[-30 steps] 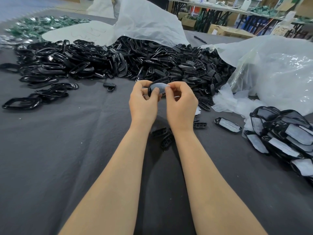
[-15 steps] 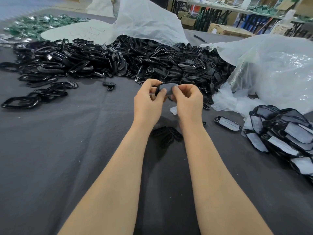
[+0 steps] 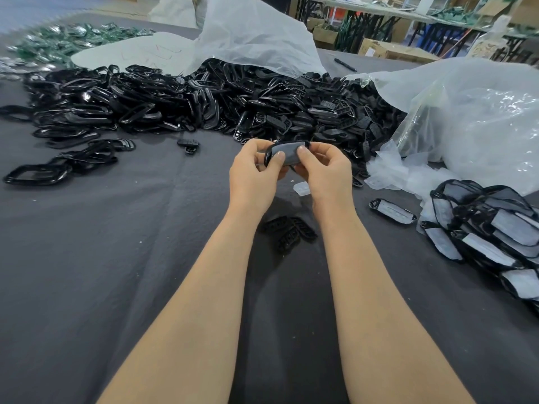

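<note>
A small black plastic frame with a grey filmed insert is held above the dark table cloth between both hands. My left hand pinches its left end, thumb on the face. My right hand pinches its right end the same way. Under my wrists lie a few black perforated inserts. A small clear film scrap lies just below the right hand.
A wide heap of black frames and inserts runs across the far side, partly under white plastic bags. A stack of finished filmed pieces sits at the right, one single piece beside it. Clear bag at far right.
Both hands moved slightly right and away with the piece. The piece has turned, so its grey filmed face now shows more fully between my thumbs.
</note>
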Demonstrator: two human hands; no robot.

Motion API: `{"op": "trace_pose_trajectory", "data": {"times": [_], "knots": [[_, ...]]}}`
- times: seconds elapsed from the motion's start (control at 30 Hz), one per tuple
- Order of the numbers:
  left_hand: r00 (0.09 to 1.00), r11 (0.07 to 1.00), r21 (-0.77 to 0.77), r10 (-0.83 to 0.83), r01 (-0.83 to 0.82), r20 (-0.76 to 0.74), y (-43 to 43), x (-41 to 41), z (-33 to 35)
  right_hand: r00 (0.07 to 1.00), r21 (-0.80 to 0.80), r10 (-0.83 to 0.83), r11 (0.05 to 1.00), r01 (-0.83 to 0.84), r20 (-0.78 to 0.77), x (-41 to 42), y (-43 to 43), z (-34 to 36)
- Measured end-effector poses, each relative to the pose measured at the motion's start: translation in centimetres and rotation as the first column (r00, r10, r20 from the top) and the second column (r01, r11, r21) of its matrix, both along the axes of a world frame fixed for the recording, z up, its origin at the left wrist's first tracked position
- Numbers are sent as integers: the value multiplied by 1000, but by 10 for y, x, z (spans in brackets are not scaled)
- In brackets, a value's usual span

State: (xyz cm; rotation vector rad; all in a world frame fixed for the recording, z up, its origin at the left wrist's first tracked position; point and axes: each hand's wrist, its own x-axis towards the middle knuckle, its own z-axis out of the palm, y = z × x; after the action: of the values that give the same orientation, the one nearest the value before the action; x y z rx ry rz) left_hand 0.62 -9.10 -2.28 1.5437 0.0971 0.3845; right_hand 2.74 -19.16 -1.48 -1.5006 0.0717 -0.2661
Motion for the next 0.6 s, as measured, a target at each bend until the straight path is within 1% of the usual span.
{"op": "trace_pose_trajectory", "data": {"times": [0.23,0.27,0.4,0.53,0.6], "knots": [[1000,1000,22,12,-12,-3,0,1,-2,1000,-119,-29,992,29,6,1,1,-3],[1000,1000,21,15,-15,-7,0,1,-2,1000,-113,-27,993,27,-1,2,1,-3],[999,999,-10,32,-33,-29,2,2,-2,997,-4,40,999,-41,-65,1,2,-3],[999,999,-26,22,-23,-38,1,0,-2,999,-95,28,995,-31,-32,1,2,-4],[999,999,-47,25,-26,-36,1,0,-1,1000,-114,28,993,-29,-10,1,2,-3]]}}
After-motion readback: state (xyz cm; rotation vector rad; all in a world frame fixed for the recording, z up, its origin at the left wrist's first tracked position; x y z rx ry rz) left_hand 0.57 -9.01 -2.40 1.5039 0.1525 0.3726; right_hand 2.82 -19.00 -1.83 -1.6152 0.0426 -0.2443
